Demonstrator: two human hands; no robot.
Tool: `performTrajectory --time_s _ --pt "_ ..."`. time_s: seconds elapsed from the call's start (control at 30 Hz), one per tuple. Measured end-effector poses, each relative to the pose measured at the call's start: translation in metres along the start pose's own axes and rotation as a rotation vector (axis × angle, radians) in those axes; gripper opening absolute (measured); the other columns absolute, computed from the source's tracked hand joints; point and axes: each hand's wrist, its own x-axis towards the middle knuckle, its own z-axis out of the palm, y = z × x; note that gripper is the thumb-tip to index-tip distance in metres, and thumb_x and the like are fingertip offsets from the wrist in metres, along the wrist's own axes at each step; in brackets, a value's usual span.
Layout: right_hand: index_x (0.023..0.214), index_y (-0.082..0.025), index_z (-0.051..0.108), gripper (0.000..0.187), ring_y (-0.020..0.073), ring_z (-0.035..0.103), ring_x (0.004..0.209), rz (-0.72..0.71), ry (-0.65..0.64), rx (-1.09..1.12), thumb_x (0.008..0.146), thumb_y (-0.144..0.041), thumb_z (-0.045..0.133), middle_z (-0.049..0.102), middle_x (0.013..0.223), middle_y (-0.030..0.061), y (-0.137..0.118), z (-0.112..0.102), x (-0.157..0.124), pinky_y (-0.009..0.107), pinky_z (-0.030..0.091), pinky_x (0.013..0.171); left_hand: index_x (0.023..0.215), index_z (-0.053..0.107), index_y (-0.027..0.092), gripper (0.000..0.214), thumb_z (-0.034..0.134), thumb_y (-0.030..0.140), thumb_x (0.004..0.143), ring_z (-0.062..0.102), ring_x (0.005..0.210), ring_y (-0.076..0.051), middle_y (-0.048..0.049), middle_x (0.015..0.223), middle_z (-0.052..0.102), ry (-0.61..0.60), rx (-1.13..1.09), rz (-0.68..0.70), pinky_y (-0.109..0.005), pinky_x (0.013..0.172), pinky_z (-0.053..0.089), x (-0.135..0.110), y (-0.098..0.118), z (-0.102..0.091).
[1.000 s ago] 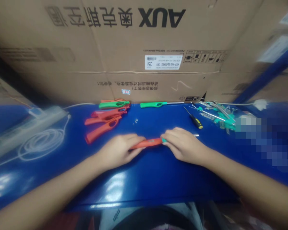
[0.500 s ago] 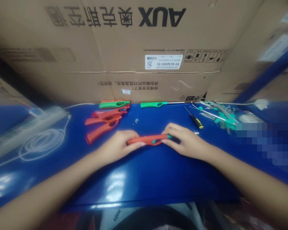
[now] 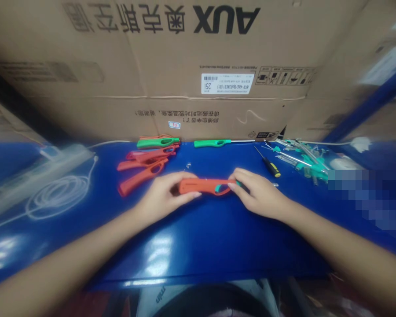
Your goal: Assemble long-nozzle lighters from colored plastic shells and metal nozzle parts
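Note:
An orange lighter body with a teal trigger lies level between both my hands, just above the blue table. My left hand is closed around its left end. My right hand pinches its right end, where the teal part sits. A thin metal tip shows past my right hand. A pile of orange lighter shells lies to the left behind my left hand, with a green shell on top at the back.
A green lighter with a metal rod lies against the big cardboard box. A yellow-and-black screwdriver and a heap of teal-and-metal parts lie right. A white power strip and coiled cable sit left.
Both hands have lifted the orange lighter body slightly and turned it, so its broad side and teal trigger now face me. The hands moved a little farther from the table's front edge.

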Motion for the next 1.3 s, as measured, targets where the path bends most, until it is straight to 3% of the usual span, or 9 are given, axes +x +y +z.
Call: performTrajectory --time_s 0.23,0.4,0.7,0.8,0.9,1.0,1.1,1.23,1.3 --pt "0.092 -0.019 0.062 0.024 0.0174 0.060 0.081 -0.019 -0.048 0.084 0.104 -0.033 0.047 0.064 0.090 0.0039 0.007 0.005 0.005 0.030 0.044 0.073 0.115 0.071 0.018 0.035 0.073 0.040 0.089 0.070 0.082 -0.017 -0.0046 0.103 0.077 -0.030 -0.058 -0.059 -0.027 0.075 0.057 -0.003 -0.004 0.006" --pt "0.099 -0.019 0.063 0.019 0.0195 0.060 0.085 -0.087 -0.101 -0.001 0.102 -0.034 0.051 0.066 0.095 0.0060 0.007 0.009 0.004 0.031 0.045 0.074 0.117 0.069 0.019 0.032 0.067 0.040 0.093 0.069 0.083 -0.017 -0.0045 0.104 0.075 -0.108 0.003 -0.032 -0.028 0.079 0.056 -0.004 -0.003 0.010" --pt "0.094 -0.019 0.063 0.021 0.0228 0.058 0.091 -0.085 -0.087 -0.103 0.101 -0.036 0.052 0.065 0.094 0.0074 0.016 0.004 0.007 0.036 0.046 0.080 0.124 0.067 0.018 0.035 0.067 0.034 0.093 0.064 0.097 -0.022 -0.0088 0.109 0.064 -0.238 0.249 0.059 -0.036 0.089 0.054 -0.005 -0.004 0.006" --pt "0.095 -0.018 0.065 0.026 0.0261 0.058 0.093 0.004 0.050 -0.258 0.102 -0.037 0.049 0.065 0.098 0.0108 0.027 -0.002 0.009 0.042 0.048 0.085 0.125 0.067 0.019 0.035 0.066 0.034 0.093 0.064 0.096 -0.021 -0.0085 0.110 0.064 -0.244 0.270 0.059 -0.035 0.089 0.054 -0.005 -0.003 0.005" --pt "0.105 -0.014 0.064 0.027 0.0334 0.058 0.097 0.213 0.167 -0.528 0.098 -0.036 0.050 0.063 0.104 0.0183 0.042 -0.012 0.008 0.046 0.049 0.081 0.125 0.068 0.019 0.036 0.066 0.034 0.092 0.064 0.096 -0.022 -0.0086 0.110 0.064 -0.255 0.297 0.056 -0.035 0.088 0.055 -0.005 -0.001 0.003" --pt "0.119 -0.008 0.059 0.038 0.0414 0.060 0.102 0.464 0.098 -0.744 0.094 -0.036 0.051 0.061 0.114 0.0279 0.055 -0.023 0.006 0.051 0.049 0.077 0.126 0.067 0.019 0.038 0.067 0.033 0.091 0.065 0.096 -0.022 -0.0086 0.111 0.064 -0.254 0.320 0.052 -0.035 0.087 0.055 -0.007 0.002 0.002" --pt "0.119 -0.009 0.059 0.040 0.0422 0.064 0.100 0.664 -0.051 -0.739 0.094 -0.039 0.050 0.066 0.111 0.0271 0.062 -0.032 0.006 0.052 0.049 0.078 0.125 0.067 0.020 0.038 0.067 0.032 0.089 0.066 0.095 -0.022 -0.0073 0.110 0.066 -0.235 0.350 0.024 -0.032 0.082 0.055 -0.009 0.005 0.001" --pt "0.101 -0.012 0.066 0.027 0.0369 0.069 0.088 0.687 -0.081 -0.669 0.092 -0.033 0.053 0.072 0.095 0.0206 0.062 -0.037 0.011 0.046 0.050 0.073 0.119 0.070 0.020 0.034 0.068 0.028 0.087 0.067 0.089 -0.021 -0.0056 0.107 0.068 -0.221 0.366 -0.015 -0.030 0.076 0.055 -0.010 0.010 -0.001" --pt "0.101 -0.012 0.067 0.027 0.0361 0.069 0.093 0.642 -0.033 -0.655 0.094 -0.031 0.049 0.072 0.101 0.0199 0.056 -0.036 0.014 0.045 0.051 0.078 0.116 0.071 0.019 0.032 0.068 0.025 0.085 0.067 0.090 -0.021 -0.0055 0.107 0.068 -0.228 0.365 -0.015 -0.030 0.078 0.055 -0.011 0.011 -0.001"
